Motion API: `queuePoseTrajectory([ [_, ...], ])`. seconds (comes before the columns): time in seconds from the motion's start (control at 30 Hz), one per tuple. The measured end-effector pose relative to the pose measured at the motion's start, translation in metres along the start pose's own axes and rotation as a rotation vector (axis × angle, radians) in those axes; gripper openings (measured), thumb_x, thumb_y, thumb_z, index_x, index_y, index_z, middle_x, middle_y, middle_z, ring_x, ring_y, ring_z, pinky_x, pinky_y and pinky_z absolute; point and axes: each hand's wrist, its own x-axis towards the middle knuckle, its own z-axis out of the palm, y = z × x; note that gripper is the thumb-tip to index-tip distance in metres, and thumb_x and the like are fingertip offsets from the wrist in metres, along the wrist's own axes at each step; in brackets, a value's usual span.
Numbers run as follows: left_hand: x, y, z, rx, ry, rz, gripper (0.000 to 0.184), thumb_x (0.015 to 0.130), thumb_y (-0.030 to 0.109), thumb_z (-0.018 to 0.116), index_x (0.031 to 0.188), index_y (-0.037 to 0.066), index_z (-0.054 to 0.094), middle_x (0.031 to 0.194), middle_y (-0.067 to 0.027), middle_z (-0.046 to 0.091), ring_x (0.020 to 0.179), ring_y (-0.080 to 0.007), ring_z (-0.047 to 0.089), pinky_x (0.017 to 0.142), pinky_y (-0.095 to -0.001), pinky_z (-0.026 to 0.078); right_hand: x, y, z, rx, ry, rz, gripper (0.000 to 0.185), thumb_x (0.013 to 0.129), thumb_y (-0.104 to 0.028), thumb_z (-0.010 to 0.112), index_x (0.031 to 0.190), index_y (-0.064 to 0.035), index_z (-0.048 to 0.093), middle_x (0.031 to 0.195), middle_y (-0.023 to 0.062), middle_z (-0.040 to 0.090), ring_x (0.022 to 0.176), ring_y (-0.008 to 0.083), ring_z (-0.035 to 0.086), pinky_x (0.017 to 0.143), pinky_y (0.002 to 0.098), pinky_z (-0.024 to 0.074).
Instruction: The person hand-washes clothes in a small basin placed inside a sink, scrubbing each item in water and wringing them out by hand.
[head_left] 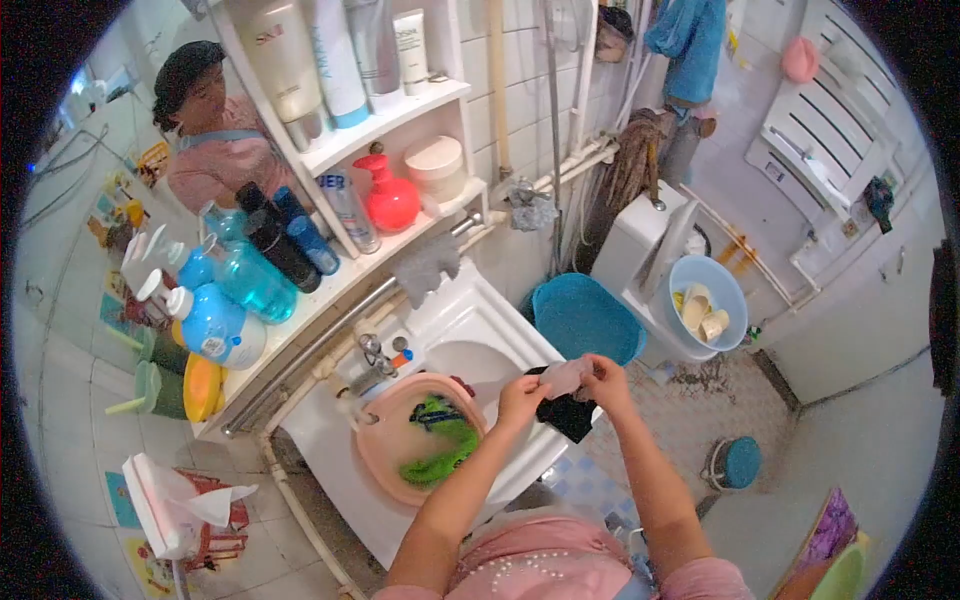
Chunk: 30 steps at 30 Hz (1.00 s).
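Note:
Between my two hands is a small, pale pink, thin piece (567, 378), soft-looking like cloth; its exact kind I cannot make out. My left hand (520, 402) pinches its left end, and my right hand (605, 382) has the other end between closed fingers. Just under it, a black cloth (566, 417) hangs by the sink's front right edge; whether a hand also grips it I cannot tell. Left of my hands, a peach basin (368, 440) stands in the white sink (480, 290). Bright green cloth (440, 458) with a dark part lies in its cloudy water.
A tap (376, 352) rises behind the basin. Bottles (250, 275) crowd the shelf at left, below a mirror. A blue tub (585, 318) stands right of the sink, near a light blue basin (738, 318) holding pale items. A lidded bucket (740, 462) is on the floor.

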Motion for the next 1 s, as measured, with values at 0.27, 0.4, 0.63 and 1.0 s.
queuePoseTrajectory([
  [0.27,0.001,-0.011,0.025,0.699,0.200,-0.044,0.026,0.066,0.034,0.072,0.085,0.017,0.069,0.104,-0.0075,0.052,0.103,-0.0300,0.042,0.088,-0.0457,0.034,-0.013,0.006,-0.004,-0.644,0.163,-0.131,0.030,0.063,-0.009,0.069,0.092,-0.0090,0.066,0.090,0.0098,0.062,0.080,0.0244,0.056,0.074,0.0352,0.0445],
  [0.4,-0.003,-0.017,0.023,0.753,0.204,-0.131,0.023,0.067,0.035,0.071,0.084,0.020,0.069,0.113,-0.0073,0.048,0.108,-0.0310,0.040,0.086,-0.0478,0.036,-0.020,0.010,0.001,-0.741,0.216,-0.095,0.028,0.063,-0.012,0.069,0.091,-0.0114,0.066,0.098,0.0090,0.059,0.096,0.0248,0.051,0.082,0.0350,0.0411],
  [0.63,-0.012,-0.023,0.008,0.679,0.119,-0.141,0.025,0.072,0.037,0.064,0.091,0.021,0.068,0.125,-0.0097,0.043,0.116,-0.0337,0.036,0.091,-0.0510,0.034,-0.004,0.028,-0.007,-0.568,0.136,-0.176,0.032,0.059,-0.010,0.071,0.091,-0.0084,0.066,0.089,0.0128,0.060,0.078,0.0294,0.056,0.075,0.0364,0.0442],
  [1.0,-0.035,-0.021,-0.058,0.487,0.390,-0.009,0.060,0.082,0.036,0.052,0.127,-0.001,0.037,0.131,-0.0227,0.037,0.122,-0.0376,0.032,0.101,-0.0440,0.025,-0.025,-0.059,0.074,-0.680,0.074,-0.313,0.073,0.069,-0.022,0.069,0.131,-0.0073,0.034,0.136,0.0212,0.026,0.123,0.0380,0.027,0.100,0.0456,0.0247],
])
